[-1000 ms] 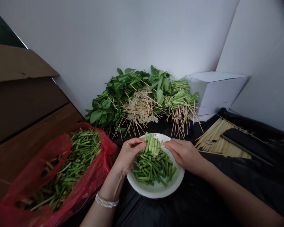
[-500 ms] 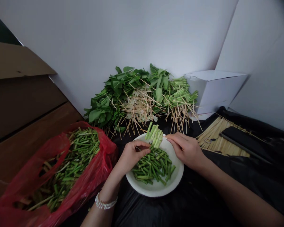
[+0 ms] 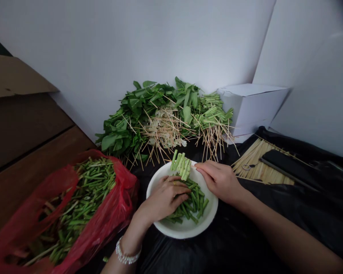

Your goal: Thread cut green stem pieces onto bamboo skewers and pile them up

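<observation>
A white bowl (image 3: 198, 224) of cut green stems (image 3: 196, 199) sits on the black sheet in front of me. My left hand (image 3: 165, 196) lies over the stems in the bowl, fingers curled down among them; what they grip is hidden. My right hand (image 3: 220, 180) pinches a thin wooden skewer with a row of pale green stem pieces (image 3: 181, 164) threaded on it, held above the bowl's far rim.
A red plastic bag (image 3: 122, 198) of green stems lies at the left. Finished skewers of leafy greens (image 3: 131, 114) and stems (image 3: 214, 114) are piled against the wall. A white box (image 3: 251, 104) and loose bamboo skewers (image 3: 257, 167) are at the right.
My left hand let go of the skewered stems and dropped into the bowl onto the loose stems. My right hand kept the skewer and lifted it slightly toward the far rim.
</observation>
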Motion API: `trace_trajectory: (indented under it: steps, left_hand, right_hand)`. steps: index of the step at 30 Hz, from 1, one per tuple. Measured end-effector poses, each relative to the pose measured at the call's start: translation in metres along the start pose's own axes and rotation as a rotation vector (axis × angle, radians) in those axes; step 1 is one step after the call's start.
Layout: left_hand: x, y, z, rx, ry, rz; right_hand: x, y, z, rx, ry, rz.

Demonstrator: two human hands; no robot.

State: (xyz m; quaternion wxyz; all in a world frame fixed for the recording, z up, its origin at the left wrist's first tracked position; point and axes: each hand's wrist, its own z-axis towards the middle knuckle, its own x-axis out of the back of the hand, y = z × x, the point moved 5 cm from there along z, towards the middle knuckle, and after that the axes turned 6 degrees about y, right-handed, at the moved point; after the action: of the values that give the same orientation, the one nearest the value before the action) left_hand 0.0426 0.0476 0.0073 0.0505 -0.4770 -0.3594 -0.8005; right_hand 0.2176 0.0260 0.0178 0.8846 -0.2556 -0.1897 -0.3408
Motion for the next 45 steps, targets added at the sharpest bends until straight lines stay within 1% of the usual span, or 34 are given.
trace_trajectory:
  steps: [2, 3, 6, 10, 13, 16, 18, 21, 24, 32, 45]
  left_hand:
    - [0.002, -0.002, 0.002, 0.024, 0.025, -0.042]
    - [0.004, -0.003, 0.003, 0.052, 0.067, -0.074]
    - [0.012, -0.012, 0.002, 0.157, 0.248, -0.167]
    - [0.019, -0.025, -0.003, 0.303, 0.449, -0.269]
    - [0.023, -0.033, -0.005, 0.406, 0.581, -0.445]
    - [0.023, -0.038, -0.005, 0.515, 0.640, -0.661]
    - [0.024, -0.042, -0.006, 0.586, 0.688, -0.843]
    - [0.024, -0.043, -0.008, 0.636, 0.713, -1.111]
    - [0.026, -0.043, -0.008, 0.635, 0.689, -1.234]
    - [0.027, -0.045, -0.008, 0.633, 0.717, -1.300]
    - [0.028, -0.049, -0.009, 0.645, 0.777, -1.346]
  right_hand:
    - [0.000, 0.001, -0.001, -0.001, -0.001, 0.004]
    - [0.000, 0.001, -0.001, 0.000, 0.002, 0.007]
    - [0.001, 0.001, 0.000, 0.002, 0.025, 0.014]
    - [0.004, 0.001, 0.001, -0.011, 0.070, 0.036]
    - [0.006, 0.001, 0.002, -0.011, 0.101, 0.049]
    - [0.006, 0.000, 0.002, -0.011, 0.107, 0.051]
    - [0.006, 0.000, 0.001, -0.014, 0.097, 0.053]
    - [0.004, 0.001, 0.000, -0.014, 0.069, 0.036]
    - [0.002, 0.000, 0.000, 0.003, 0.038, -0.004]
    - [-0.002, -0.002, -0.001, 0.043, -0.037, -0.054]
    - [-0.002, -0.002, -0.002, 0.042, -0.035, -0.064]
